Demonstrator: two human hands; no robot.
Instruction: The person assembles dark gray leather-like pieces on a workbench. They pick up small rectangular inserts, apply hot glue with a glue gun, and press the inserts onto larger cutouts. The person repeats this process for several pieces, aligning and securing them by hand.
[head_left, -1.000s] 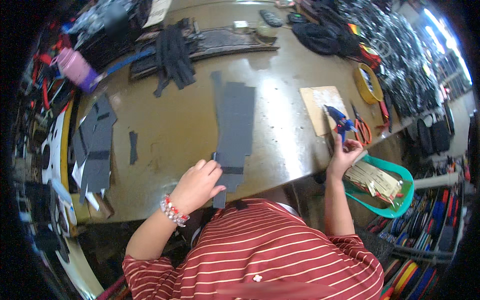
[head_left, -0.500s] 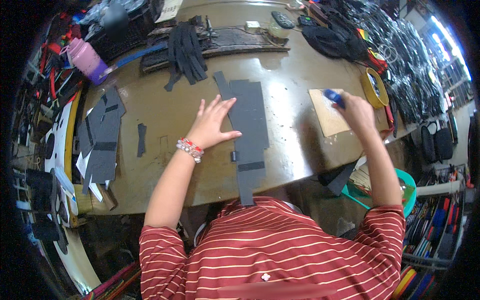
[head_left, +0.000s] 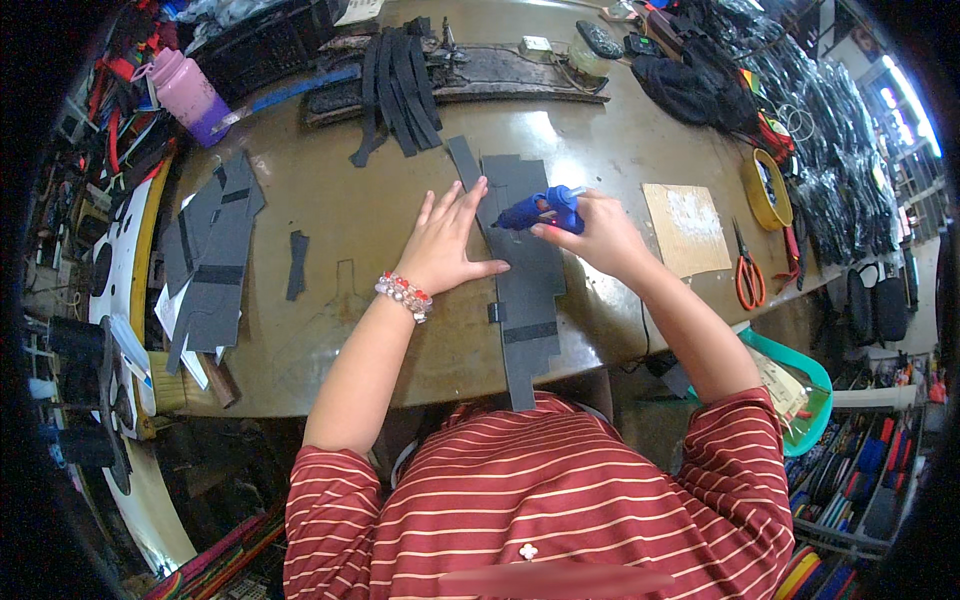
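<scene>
A long dark grey foam sheet (head_left: pixel 527 275) with stepped edges lies on the table in front of me, its near end reaching over the table's edge. My left hand (head_left: pixel 445 235) rests flat with fingers spread, its fingertips and thumb on the sheet's left edge. Over the sheet's upper part, my right hand (head_left: pixel 600 232) grips a blue glue gun (head_left: pixel 545 208), its nozzle pointing left near the sheet's surface. A narrow grey strip (head_left: pixel 463 163) sticks out at the sheet's upper left, beside my left fingertips.
To the right lie a glue-smeared tan board (head_left: pixel 688 228), orange-handled scissors (head_left: pixel 748 275) and a yellow round container (head_left: pixel 767 190). More grey foam pieces (head_left: pixel 215 250) lie left. At the back, black strips (head_left: pixel 398 95) drape over a dark plank (head_left: pixel 510 78); a pink-purple bottle (head_left: pixel 188 95) stands left.
My right hand has brought the glue gun left from the tan board to above the foam sheet. The scissors now show. My left hand stays at the sheet's left edge.
</scene>
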